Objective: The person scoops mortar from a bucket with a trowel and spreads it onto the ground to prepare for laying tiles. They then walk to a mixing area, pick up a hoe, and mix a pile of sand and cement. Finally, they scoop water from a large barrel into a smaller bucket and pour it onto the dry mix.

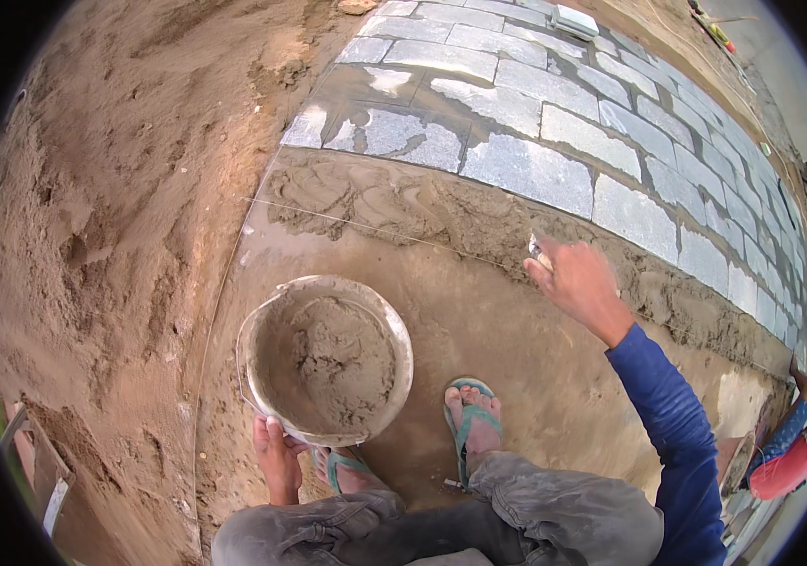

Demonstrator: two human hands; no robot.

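My left hand (pixel 277 458) is closed on the near rim of a round bucket (pixel 402 344), tipped slightly and partly filled with wet grey mortar (pixel 339 363). Over a strip of spread mortar (pixel 403 203), my right hand (pixel 578 283) is closed round the pale handle of a trowel (pixel 541 255). The trowel's blade is mostly hidden by the hand and the mortar. Beyond that strip lie rows of grey paving blocks (pixel 526 174), some smeared with wet mortar.
A thin string (pixel 375 228) runs along the near side of the mortar strip. Loose sandy soil (pixel 121 217) slopes on the left. My sandalled feet (pixel 474 420) stand on the bare slab. Another person (pixel 790 462) crouches at far right. A pale block (pixel 575 21) rests on the paving.
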